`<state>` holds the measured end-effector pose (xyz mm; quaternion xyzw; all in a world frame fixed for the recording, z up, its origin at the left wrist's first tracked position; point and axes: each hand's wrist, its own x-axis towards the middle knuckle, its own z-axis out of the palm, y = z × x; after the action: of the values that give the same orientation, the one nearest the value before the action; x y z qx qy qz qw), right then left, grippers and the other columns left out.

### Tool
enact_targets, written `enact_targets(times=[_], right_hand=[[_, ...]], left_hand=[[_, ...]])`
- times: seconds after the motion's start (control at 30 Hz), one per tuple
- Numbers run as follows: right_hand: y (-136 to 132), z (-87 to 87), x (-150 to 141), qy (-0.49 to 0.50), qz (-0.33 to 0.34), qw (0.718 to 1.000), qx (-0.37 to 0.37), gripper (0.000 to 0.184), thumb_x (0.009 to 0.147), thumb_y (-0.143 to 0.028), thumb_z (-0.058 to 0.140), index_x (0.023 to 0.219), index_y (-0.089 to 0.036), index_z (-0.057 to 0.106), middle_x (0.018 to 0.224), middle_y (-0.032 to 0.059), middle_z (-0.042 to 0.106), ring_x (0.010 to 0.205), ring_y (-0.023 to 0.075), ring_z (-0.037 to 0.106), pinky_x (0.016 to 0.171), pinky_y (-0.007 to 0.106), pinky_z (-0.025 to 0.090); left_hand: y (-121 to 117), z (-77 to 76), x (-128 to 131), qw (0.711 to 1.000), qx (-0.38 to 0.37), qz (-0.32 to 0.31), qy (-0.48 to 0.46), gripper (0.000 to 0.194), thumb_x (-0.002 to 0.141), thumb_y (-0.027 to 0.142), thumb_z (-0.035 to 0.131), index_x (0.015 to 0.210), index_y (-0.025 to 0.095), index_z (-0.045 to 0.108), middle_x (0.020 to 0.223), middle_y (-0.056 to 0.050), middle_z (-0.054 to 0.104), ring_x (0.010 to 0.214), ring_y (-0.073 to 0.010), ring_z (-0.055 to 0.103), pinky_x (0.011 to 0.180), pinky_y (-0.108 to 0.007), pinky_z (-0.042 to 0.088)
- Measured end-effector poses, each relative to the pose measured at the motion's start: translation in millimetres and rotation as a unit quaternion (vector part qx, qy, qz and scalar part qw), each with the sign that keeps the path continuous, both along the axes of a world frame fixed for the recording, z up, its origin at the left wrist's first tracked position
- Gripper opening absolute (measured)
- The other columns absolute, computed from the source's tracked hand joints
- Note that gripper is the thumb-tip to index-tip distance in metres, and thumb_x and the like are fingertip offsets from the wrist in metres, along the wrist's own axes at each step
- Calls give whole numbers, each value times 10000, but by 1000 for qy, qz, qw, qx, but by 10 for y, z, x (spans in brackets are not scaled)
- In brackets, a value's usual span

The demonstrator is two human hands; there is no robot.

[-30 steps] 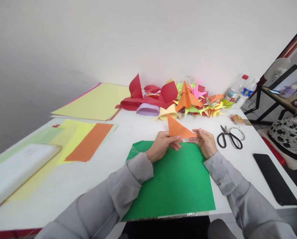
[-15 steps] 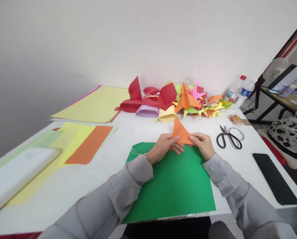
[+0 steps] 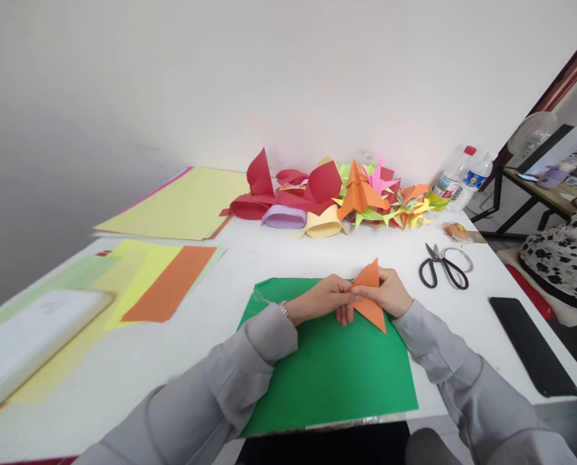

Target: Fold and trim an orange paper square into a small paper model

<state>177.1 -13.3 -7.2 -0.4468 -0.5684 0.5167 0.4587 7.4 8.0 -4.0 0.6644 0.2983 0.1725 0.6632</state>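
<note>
A folded orange paper triangle (image 3: 370,303) is held between both hands above a green paper sheet (image 3: 332,374) on the white table (image 3: 250,255). My left hand (image 3: 324,298) pinches its left edge, fingers closed. My right hand (image 3: 389,292) grips it from the right, partly behind the paper. One tip points up, another down towards me. Grey sleeves cover both forearms.
Black scissors (image 3: 442,266) lie right of the hands, a black phone (image 3: 533,343) nearer the right edge. A heap of folded coloured paper shapes (image 3: 346,194) lines the wall, with two plastic bottles (image 3: 457,175). Yellow and orange sheets (image 3: 167,278) lie left. A person in flowered cloth (image 3: 562,255) sits at right.
Both hands have come down and towards me with the orange paper, which has turned so that one tip now points down over the green sheet.
</note>
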Motion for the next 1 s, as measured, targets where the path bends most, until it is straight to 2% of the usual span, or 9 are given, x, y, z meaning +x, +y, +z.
enact_targets(times=[0.13,0.23,0.4,0.53,0.77,0.9,1.0], right_hand=[[-21,-12,-13,29,-19,999,-34,241,581,-365,794,588,-156,674,559,-10,624,495,119,513,492,254,397],[-5,-28,-1,70,-60,995,-45,229,594,-363,792,598,-159,689,556,-11,636,485,110,503,494,250,389],[74,-23,45,162,-111,978,-69,217,587,-372,796,629,-173,720,556,-14,634,515,108,516,530,249,403],[115,-26,72,188,-135,969,-84,241,578,-398,793,641,-175,729,548,-13,617,506,102,500,515,242,392],[85,-91,65,91,-122,988,-13,252,666,-430,738,711,-182,741,585,-7,626,530,110,493,521,242,380],[51,-86,47,86,-53,995,-26,344,718,-513,671,727,-173,726,593,0,625,536,120,513,528,247,390],[30,-56,18,82,-19,996,-34,358,674,-526,701,671,-168,688,578,-12,614,516,115,505,525,247,390]], left_hand=[[-4,12,-1,1000,9,-13,12,442,771,476,596,480,145,632,463,-54,633,379,-107,556,443,-199,454],[5,4,-4,1000,-7,-14,16,434,754,470,612,480,133,626,460,-50,629,377,-105,541,446,-206,446],[14,20,-10,999,-24,-17,28,403,739,430,621,481,121,618,459,-45,624,388,-102,535,458,-209,443],[16,10,-16,999,-28,-18,24,387,730,424,629,490,121,613,466,-46,624,394,-106,539,464,-215,447],[10,-22,-8,1000,5,4,4,450,769,523,571,556,128,603,460,-22,600,385,-105,540,422,-204,429],[5,-31,1,999,9,41,-9,458,759,531,580,527,138,553,439,-6,575,338,-88,503,362,-183,377],[12,-54,11,995,12,94,-22,457,766,528,574,530,137,543,423,-5,566,330,-89,501,346,-178,368]])
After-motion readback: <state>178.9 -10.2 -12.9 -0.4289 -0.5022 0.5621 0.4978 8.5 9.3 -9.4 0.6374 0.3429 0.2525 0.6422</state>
